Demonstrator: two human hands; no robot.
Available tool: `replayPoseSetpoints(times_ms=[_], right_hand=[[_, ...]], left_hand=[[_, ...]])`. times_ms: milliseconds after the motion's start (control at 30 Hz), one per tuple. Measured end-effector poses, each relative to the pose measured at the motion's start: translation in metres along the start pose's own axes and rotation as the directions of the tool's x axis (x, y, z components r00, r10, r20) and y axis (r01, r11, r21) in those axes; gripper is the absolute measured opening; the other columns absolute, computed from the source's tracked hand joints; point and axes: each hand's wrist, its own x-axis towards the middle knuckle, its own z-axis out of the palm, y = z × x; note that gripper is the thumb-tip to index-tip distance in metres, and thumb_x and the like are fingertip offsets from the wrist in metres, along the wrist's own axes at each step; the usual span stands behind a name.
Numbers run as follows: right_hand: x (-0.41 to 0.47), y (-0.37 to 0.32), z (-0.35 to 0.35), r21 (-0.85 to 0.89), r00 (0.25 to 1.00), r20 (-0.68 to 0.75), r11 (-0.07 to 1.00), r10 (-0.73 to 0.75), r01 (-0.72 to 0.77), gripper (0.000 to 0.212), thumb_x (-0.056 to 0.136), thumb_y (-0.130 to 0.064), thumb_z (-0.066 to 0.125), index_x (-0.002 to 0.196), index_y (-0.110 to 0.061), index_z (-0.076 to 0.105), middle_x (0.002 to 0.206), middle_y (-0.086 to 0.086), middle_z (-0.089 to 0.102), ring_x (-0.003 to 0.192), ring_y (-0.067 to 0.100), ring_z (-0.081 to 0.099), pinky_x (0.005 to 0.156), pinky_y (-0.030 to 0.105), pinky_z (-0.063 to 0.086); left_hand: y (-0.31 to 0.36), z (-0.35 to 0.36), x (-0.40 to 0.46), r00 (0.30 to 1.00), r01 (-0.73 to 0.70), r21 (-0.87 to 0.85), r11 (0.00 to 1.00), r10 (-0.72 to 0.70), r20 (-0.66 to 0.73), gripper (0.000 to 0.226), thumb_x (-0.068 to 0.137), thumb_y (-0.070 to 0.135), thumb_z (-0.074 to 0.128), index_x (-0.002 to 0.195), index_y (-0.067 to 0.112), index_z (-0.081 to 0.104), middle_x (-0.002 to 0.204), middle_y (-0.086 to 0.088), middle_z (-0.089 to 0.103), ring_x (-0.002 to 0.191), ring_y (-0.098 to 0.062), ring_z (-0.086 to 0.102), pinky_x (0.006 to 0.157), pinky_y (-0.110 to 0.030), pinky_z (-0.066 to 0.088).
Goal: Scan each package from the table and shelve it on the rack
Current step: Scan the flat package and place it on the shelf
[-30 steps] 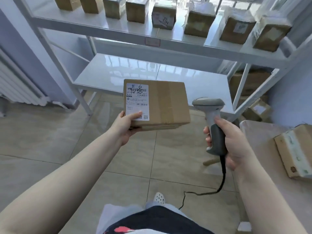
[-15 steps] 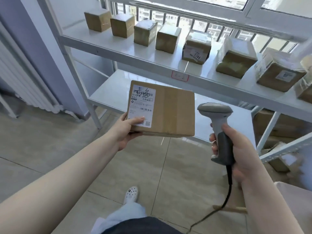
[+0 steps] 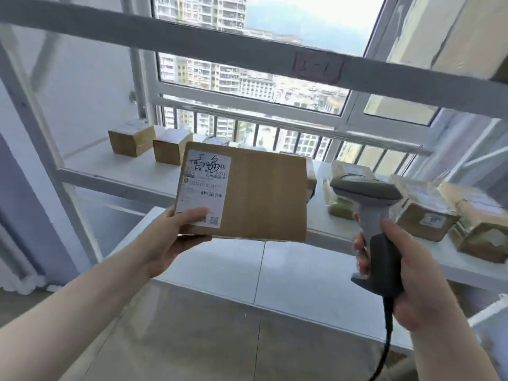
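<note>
One box pinched at its label corner by left hand. One scanner, right hand fingers wrapped round grip. Rack: two boxes at left, others blurred.

Flat cardboard package, labelled, tilted, before white rack

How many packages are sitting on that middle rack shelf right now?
At least 6: two small boxes at left, one wrapped behind the scanner, three at right. The held box may hide others.
</note>
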Motion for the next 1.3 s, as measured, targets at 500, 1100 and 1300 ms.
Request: replayPoseSetpoints(times_ms=[500,1100,1300], right_hand=[[0.016,-0.080,-0.028,0.122,0.970,0.120,0.973,-0.211,0.197,0.037,0.083,-0.045,0.054,0.095,-0.018,0.075,0.070,0.005,0.057,0.050,0.014,0.046,0.046,0.019,0.042],[0.013,-0.150,-0.057,0.205,0.921,0.082,0.911,-0.381,0.359,0.040,0.086,-0.046,0.057,0.108,-0.015,0.068,0.072,0.002,0.060,0.053,0.010,0.051,0.048,0.019,0.045],[0.015,-0.160,-0.061,0.183,0.916,0.027,0.903,-0.400,0.389,0.041,0.088,-0.046,0.058,0.111,-0.014,0.069,0.073,0.003,0.061,0.056,0.010,0.052,0.050,0.019,0.047]], left_hand=[[0.090,0.063,-0.038,0.973,-0.203,-0.046,0.978,0.207,0.106,0.051,0.074,0.020,0.069,0.122,0.004,0.062,0.109,-0.018,0.074,0.101,-0.040,0.071,0.069,-0.030,0.062],[0.181,0.181,-0.051,0.900,-0.398,0.027,0.917,0.384,0.207,0.033,0.090,0.023,0.067,0.115,0.003,0.062,0.116,-0.019,0.067,0.095,-0.042,0.072,0.071,-0.040,0.063],[0.240,0.224,-0.021,0.899,-0.431,0.222,0.875,0.394,0.191,0.035,0.091,0.028,0.069,0.119,0.009,0.057,0.119,-0.015,0.059,0.094,-0.041,0.070,0.069,-0.047,0.062]])
